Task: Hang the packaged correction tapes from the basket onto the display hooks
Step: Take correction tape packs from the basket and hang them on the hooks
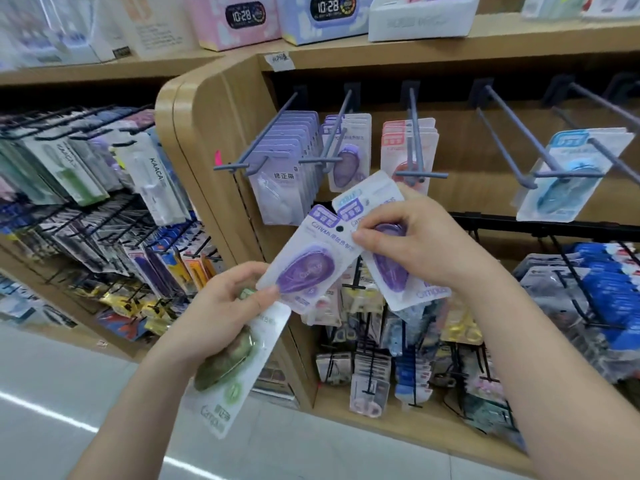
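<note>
Green pack (239, 362) in left hand (221, 306); seemingly gripped.

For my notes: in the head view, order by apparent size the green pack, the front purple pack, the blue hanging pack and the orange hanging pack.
1. green pack, nearest the camera.
2. front purple pack and blue hanging pack look alike; not ranked.
3. orange hanging pack, farther back.

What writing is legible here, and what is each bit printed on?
"10:28": pink clock box, blue clock box.
"KAACA": white pack hanging at left.
"Campus": left purple pack, right purple pack, green pack.
"修正带": pale pack on leftmost hook.
Paper tag, other packaging: too blurred.
</note>
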Tool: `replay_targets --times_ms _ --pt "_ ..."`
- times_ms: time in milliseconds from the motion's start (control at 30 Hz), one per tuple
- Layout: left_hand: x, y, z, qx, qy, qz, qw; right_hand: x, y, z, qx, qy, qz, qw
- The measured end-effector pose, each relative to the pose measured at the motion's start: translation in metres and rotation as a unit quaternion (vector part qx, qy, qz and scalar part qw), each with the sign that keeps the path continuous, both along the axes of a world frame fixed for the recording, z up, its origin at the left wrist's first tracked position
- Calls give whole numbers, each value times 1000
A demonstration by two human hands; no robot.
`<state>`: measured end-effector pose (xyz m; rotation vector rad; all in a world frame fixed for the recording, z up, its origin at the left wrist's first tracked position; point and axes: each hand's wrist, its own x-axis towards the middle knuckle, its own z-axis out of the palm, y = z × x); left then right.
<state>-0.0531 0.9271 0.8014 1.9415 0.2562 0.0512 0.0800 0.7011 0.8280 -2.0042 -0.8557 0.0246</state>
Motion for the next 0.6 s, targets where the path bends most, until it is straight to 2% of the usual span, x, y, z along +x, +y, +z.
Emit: replay_targets --times_ms 100,200,300,600 --pt "3 -3 -4 3 -48 26 999 2 6 3 95 64 4 993" --pt "4 -9 -10 -64 -80 77 992 2 15 -8 165 111 0 980" --pt "8 -15 -10 -93 -91 103 986 -1 23 -20 167 114 -9 979" --pt "16 -22 -4 -85 -98 86 988 -9 25 -31 200 145 -68 967"
